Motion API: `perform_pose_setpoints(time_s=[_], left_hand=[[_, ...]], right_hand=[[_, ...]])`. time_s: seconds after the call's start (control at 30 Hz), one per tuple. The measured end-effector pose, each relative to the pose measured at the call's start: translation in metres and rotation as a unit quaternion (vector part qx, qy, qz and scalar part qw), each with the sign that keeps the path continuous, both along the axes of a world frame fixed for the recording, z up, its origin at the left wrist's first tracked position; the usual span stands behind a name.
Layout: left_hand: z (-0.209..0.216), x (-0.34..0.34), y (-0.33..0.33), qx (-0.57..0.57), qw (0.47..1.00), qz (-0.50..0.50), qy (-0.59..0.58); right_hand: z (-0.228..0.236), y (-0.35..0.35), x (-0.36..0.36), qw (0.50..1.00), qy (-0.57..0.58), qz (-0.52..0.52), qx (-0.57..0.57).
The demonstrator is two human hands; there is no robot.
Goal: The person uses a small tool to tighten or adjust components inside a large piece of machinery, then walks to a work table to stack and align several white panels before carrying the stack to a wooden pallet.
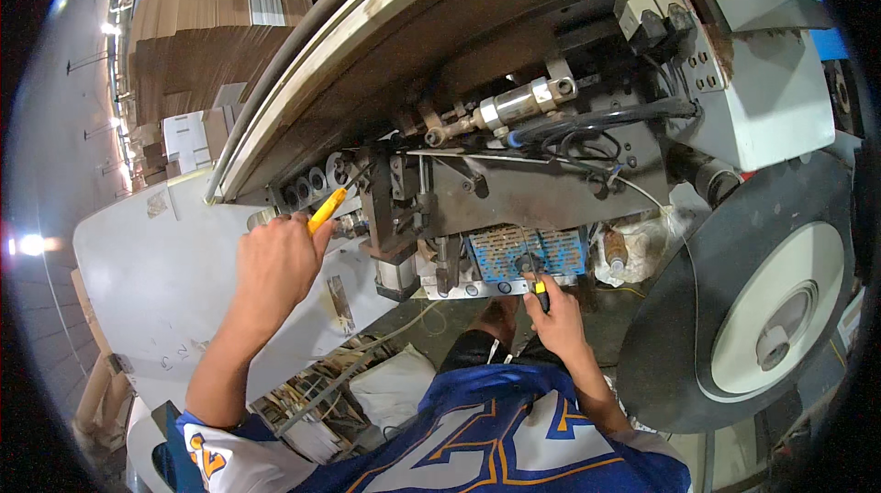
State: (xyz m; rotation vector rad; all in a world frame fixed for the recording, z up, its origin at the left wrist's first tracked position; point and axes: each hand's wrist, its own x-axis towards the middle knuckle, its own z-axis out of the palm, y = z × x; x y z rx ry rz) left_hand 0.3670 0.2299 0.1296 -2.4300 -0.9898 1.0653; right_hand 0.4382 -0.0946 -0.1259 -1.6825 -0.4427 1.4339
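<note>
My left hand (280, 259) is closed around the yellow handle of a slim tool (328, 209) that looks like a screwdriver. Its thin tip points up and right at the dark metal bracket of the machine (376, 204); whether it touches is unclear. Lower and to the right, my right hand (558, 320) grips a screwdriver with a black and yellow handle (542, 296). That one's thin shaft rises in front of a blue slotted panel (491, 254), just above a light metal strip with round holes (500, 289).
A silver pneumatic cylinder (521, 106) and black hoses (606, 121) run under the machine's curved edge. At the right stands a big dark wheel (670, 319) with a pale hub. A brown bottle (615, 250) is beside the blue panel. Cardboard stacks (197, 71) rise at the far left.
</note>
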Motion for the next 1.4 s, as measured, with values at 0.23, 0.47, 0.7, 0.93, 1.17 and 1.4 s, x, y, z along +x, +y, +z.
perform_pose_setpoints(time_s=[0.23, 0.47, 0.7, 0.93, 1.17, 1.4], left_hand=[[-0.017, 0.044, 0.018, -0.02, 0.996, -0.071, 0.052], [-0.061, 0.063, 0.04, -0.045, 0.948, -0.266, 0.17], [-0.07, 0.071, 0.043, -0.058, 0.952, -0.224, 0.198], [-0.091, 0.061, 0.025, -0.02, 0.928, -0.24, 0.284], [-0.083, 0.072, 0.025, -0.046, 0.914, -0.274, 0.297], [0.002, -0.016, -0.009, 0.014, 0.983, -0.181, 0.004]], right_hand=[[-0.009, -0.007, 0.01, 0.998, -0.046, 0.032, -0.033], [-0.007, -0.013, 0.012, 0.999, -0.041, 0.005, 0.01], [-0.007, -0.026, 0.005, 0.999, -0.037, -0.004, 0.025], [-0.001, -0.041, -0.005, 1.0, -0.021, -0.013, 0.013], [0.018, -0.046, -0.015, 0.997, -0.077, -0.008, 0.021], [0.046, -0.054, -0.032, 0.998, -0.055, -0.025, 0.01]])
